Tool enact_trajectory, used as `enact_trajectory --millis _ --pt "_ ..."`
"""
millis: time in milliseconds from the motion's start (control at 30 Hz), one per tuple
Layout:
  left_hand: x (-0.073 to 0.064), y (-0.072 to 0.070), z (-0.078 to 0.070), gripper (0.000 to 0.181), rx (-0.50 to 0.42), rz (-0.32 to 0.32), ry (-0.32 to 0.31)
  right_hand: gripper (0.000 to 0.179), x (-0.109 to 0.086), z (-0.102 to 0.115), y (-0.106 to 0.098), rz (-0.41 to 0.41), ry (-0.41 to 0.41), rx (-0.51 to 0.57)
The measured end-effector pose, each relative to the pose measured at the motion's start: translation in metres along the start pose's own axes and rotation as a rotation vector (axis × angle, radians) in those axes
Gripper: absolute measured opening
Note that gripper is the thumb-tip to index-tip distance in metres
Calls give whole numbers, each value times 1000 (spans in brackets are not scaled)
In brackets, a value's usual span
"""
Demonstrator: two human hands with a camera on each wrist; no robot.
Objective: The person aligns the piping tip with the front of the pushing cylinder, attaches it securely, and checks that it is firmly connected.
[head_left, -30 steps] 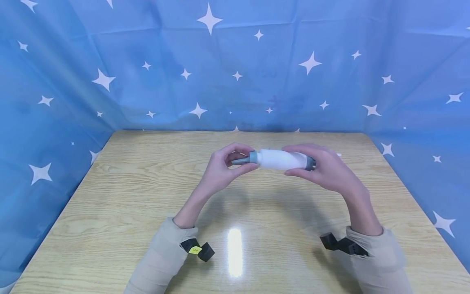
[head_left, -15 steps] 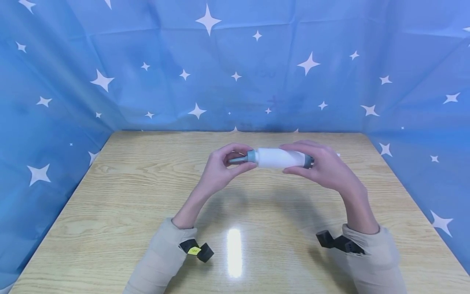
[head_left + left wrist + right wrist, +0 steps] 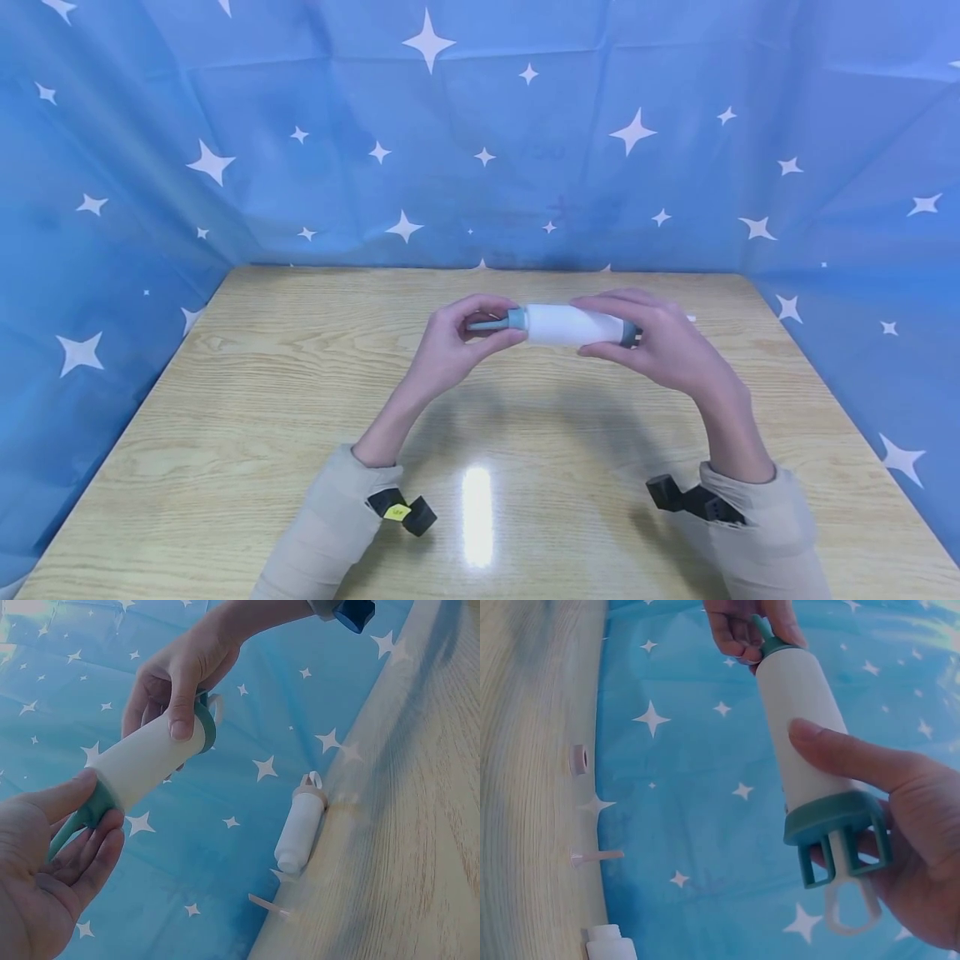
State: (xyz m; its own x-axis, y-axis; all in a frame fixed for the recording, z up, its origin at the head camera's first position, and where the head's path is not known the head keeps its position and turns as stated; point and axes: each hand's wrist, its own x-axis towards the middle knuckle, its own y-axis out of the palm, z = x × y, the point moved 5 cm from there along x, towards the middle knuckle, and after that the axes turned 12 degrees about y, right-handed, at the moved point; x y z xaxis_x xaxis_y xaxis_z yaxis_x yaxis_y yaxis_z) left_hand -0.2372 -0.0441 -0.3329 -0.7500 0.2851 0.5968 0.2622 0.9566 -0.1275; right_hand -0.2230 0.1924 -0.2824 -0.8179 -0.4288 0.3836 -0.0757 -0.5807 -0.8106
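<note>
Above the table, a white plunger syringe [image 3: 555,323] with teal ends lies about level between my two hands. My left hand [image 3: 450,342] pinches the teal nozzle cap [image 3: 97,802] between thumb and fingers, and the nozzle points into that palm. Around the other end of the barrel curls my right hand [image 3: 660,337], its thumb on the white wall near the teal collar [image 3: 829,819]. From that collar, in the right wrist view, a white plunger rod [image 3: 841,851] with a ring end sticks out between teal finger loops. The right hand hides part of the collar in the head view.
A second, smaller white syringe [image 3: 298,829] with a beige collar lies by the table's far edge. Near it are a pinkish nozzle [image 3: 600,856] and a pinkish ring cap [image 3: 580,760]. A blue star-patterned cloth [image 3: 480,192] hangs behind the wooden table [image 3: 225,467].
My right hand has shifted very slightly left over the last second. Both hands keep the same hold on the syringe.
</note>
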Motion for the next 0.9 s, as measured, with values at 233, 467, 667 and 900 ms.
enact_trajectory --millis 233,467,667,900 --pt "1 1 -2 31 -6 5 29 54 -1 -1 0 5 3 7" --pt "1 1 -3 33 3 8 62 53 -1 -2 1 10 11 -4" --pt "1 0 -4 33 11 6 66 54 -2 -4 2 10 10 1" --pt "0 -1 -1 25 8 7 21 54 0 -4 2 5 -3 2"
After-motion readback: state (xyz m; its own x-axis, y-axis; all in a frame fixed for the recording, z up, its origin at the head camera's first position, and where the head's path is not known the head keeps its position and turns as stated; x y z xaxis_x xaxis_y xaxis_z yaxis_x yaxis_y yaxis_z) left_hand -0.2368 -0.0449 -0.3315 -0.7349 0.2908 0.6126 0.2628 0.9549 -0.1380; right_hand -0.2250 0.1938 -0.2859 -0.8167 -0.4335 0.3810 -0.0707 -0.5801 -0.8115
